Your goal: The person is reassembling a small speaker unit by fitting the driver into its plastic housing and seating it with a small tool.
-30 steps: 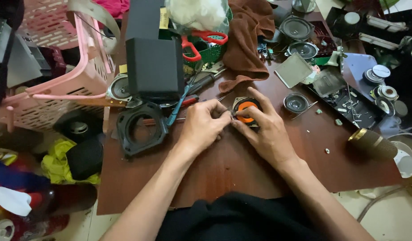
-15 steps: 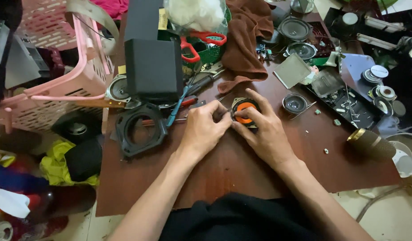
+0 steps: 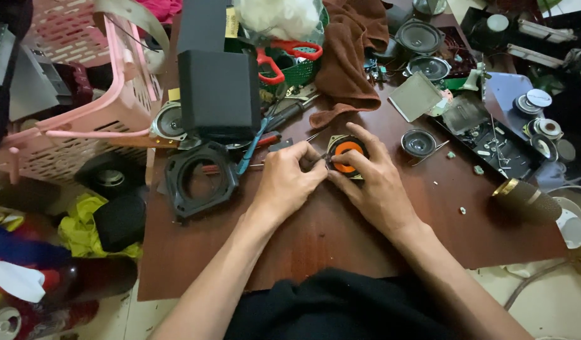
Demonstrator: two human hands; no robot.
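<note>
While both hands pinch the small round orange-coned speaker (image 3: pixel 347 155) (left hand (image 3: pixel 289 182), right hand (image 3: pixel 372 182)), a slip could tear its cone.

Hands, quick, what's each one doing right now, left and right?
Left hand: closed, fingers pinching a thin tool against the small speaker with the orange cone.
Right hand: closed around that speaker, steadying it on the wooden table.
</note>
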